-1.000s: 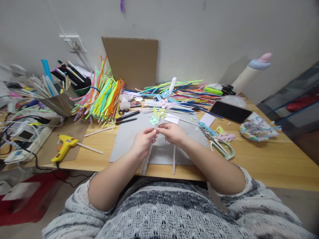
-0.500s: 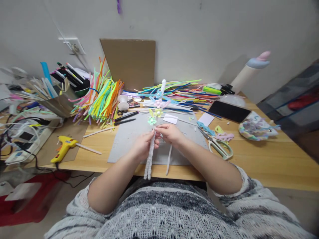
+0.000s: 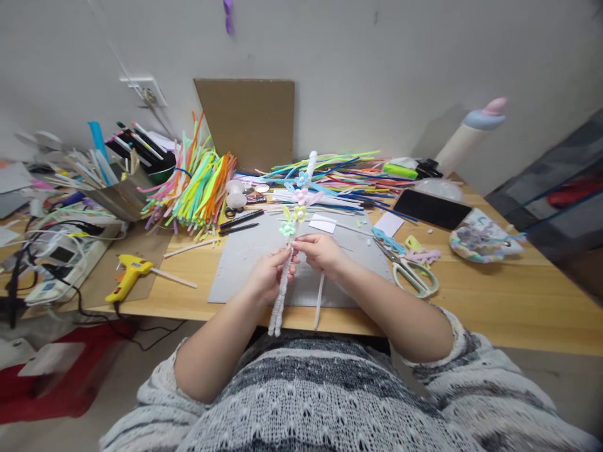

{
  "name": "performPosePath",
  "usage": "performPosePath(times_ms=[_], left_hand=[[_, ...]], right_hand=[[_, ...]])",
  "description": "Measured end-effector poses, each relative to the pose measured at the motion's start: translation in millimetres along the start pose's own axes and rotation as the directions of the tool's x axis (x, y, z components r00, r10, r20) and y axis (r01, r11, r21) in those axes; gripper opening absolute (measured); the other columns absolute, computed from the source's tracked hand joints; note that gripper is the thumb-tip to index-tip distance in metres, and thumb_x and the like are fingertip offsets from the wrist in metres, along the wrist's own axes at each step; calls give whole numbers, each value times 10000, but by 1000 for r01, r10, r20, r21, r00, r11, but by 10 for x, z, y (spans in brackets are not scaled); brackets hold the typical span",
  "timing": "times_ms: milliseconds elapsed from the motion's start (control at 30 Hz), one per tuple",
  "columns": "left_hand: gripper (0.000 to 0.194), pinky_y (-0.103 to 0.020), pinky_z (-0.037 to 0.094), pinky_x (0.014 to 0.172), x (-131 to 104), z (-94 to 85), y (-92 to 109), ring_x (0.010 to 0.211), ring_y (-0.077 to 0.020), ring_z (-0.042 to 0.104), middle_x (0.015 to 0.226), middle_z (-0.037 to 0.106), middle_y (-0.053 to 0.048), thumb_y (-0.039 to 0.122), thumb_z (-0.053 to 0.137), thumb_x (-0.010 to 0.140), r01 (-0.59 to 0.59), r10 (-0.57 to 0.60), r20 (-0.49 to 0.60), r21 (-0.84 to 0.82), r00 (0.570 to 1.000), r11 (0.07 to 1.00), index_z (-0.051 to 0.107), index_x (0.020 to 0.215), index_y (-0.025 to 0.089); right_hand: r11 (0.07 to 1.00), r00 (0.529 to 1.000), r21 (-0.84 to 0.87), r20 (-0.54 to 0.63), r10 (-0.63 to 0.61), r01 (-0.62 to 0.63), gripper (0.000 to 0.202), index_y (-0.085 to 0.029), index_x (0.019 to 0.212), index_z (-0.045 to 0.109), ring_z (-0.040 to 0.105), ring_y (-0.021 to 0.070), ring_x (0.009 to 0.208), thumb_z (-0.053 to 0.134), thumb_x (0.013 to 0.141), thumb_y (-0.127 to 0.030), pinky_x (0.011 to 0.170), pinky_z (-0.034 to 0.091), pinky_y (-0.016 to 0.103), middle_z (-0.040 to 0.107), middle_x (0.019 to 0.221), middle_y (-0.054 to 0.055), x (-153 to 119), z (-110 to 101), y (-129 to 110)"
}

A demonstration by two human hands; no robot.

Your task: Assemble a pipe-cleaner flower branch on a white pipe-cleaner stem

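Upright over the grey mat [image 3: 245,263] stands a white twisted pipe-cleaner stem [image 3: 281,301], its lower end split in two strands. Small blue, pink, yellow and green pipe-cleaner flowers [image 3: 299,213] sit along its upper half. My left hand [image 3: 271,273] is closed around the stem just below the green flower. Pinched at the same spot, my right hand [image 3: 323,252] has its thumb and fingertips on the stem. A loose white pipe cleaner [image 3: 319,304] hangs down below my right hand; whether its upper end is in the fingers is hidden.
Scissors [image 3: 414,276] lie right of the mat near blue, yellow and pink twisted pieces [image 3: 421,254]. A yellow glue gun [image 3: 129,276] rests at left. Behind are bundled pipe cleaners [image 3: 198,182], black pens [image 3: 241,220], a phone [image 3: 432,208] and a cardboard sheet [image 3: 249,119].
The camera view has shifted slightly. Both hands keep the same grip on the flowered stem, whose lower end has swung a little to the left.
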State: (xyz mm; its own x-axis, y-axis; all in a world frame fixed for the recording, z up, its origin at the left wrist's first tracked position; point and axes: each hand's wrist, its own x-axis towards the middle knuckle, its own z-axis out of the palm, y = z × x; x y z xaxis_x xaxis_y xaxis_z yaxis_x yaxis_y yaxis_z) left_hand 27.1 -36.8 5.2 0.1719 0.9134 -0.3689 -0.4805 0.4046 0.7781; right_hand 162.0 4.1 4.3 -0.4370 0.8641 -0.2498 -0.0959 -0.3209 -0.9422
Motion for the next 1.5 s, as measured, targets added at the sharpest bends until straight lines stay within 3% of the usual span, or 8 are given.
performPosePath(times_ms=[400, 667, 767, 900, 1100, 1300, 1400, 1500], left_hand=[[330, -165, 184, 316, -55, -86, 113, 357, -33, 413, 603, 574, -29, 383, 707, 608, -127, 130, 4, 257, 991, 958, 648, 748, 90], [294, -207, 222, 363, -63, -103, 262, 371, -63, 442, 595, 585, -21, 401, 656, 649, -282, 340, -47, 457, 939, 843, 664, 744, 123], [271, -226, 260, 420, -49, -142, 267, 395, -80, 438, 549, 573, -14, 410, 604, 704, -341, 504, -62, 665, 861, 664, 671, 693, 147], [237, -243, 280, 539, -104, -169, 268, 556, -134, 488, 591, 591, -32, 362, 529, 779, -318, 697, 88, 925, 711, 208, 665, 676, 196], [164, -260, 260, 586, -238, -181, 280, 680, -183, 502, 704, 609, -74, 285, 510, 802, -319, 718, 356, 928, 598, -195, 665, 797, 231], [119, -253, 303, 590, -419, -177, 361, 661, -155, 517, 702, 620, -61, 242, 535, 794, -559, 530, 681, 726, 505, -401, 649, 782, 210], [146, -252, 317, 575, -494, -185, 413, 677, -141, 536, 746, 645, -42, 221, 481, 833, -528, 346, 846, 526, 405, -667, 617, 874, 187], [139, -253, 337, 569, -534, -205, 430, 675, -125, 556, 747, 653, -16, 199, 470, 842, -486, 243, 922, 368, 301, -793, 590, 910, 181]], right_hand=[[973, 991, -189, 38, -126, 131, 297, -135, 804, 605, 215, 32, 324, 611, 694, -410, 353, 147, 192, 324, 368, -101, -40, 1, -22], [701, 890, -582, 93, -446, 412, 240, -138, 771, 620, 441, 89, 564, 508, 787, -350, 558, 320, 213, 548, 621, -4, -72, -48, -28], [481, 838, -759, 154, -523, 440, 225, -160, 804, 629, 484, 103, 623, 457, 829, -303, 593, 309, 220, 600, 687, 14, -206, -12, -75], [157, 769, -895, 256, -586, 417, 240, -164, 799, 610, 497, 124, 659, 397, 856, -260, 582, 269, 242, 626, 736, 45, -459, 112, -130], [-254, 699, -890, 454, -552, 379, 247, -164, 742, 601, 420, 122, 583, 370, 830, -172, 536, 171, 282, 583, 638, 48, -762, 281, -364], [-259, 757, -864, 503, -417, 432, 211, -180, 697, 637, 422, 104, 569, 441, 773, -180, 537, 187, 254, 590, 620, 17, -725, 270, -997], [-173, 791, -856, 517, -327, 487, 197, -194, 739, 670, 468, 96, 599, 480, 769, -234, 558, 241, 236, 626, 664, -3, -603, 246, -1232], [-66, 819, -851, 520, -243, 521, 177, -202, 772, 688, 488, 82, 606, 519, 750, -252, 576, 282, 225, 645, 691, -16, -471, 223, -1290]])
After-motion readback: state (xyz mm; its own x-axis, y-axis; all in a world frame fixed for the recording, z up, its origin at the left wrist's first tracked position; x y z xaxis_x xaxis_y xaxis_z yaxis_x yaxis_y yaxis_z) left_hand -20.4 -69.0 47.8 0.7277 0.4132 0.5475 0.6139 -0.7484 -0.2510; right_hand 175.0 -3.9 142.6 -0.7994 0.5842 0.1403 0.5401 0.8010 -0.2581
